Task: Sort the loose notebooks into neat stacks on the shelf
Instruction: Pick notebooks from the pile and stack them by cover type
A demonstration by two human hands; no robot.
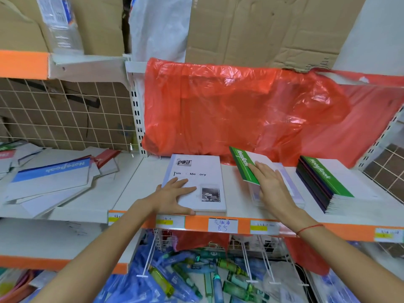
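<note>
1. The left hand (175, 194) lies flat, fingers spread wide, on the white notebook (196, 182) near the shelf's (135, 184) front edge, with the thumb against that notebook's front edge
2. The right hand (270, 184) rests with straight fingers on a green notebook (242, 166), which is tilted over a clear case (290, 189) and not yet lying flat
3. A neat stack (328, 182) with a green cover on top sits toward the shelf's right end, apart from both hands
4. Loose notebooks (50, 178) lie in a jumble on the neighbouring shelf to the left, still unsorted
5. The step in hand looks like squaring the white notebook while steadying the green one
6. The next move likely calls for gripping the green notebook and carrying it right onto the stack, spine matched to the green cover already there, edges flush
</note>
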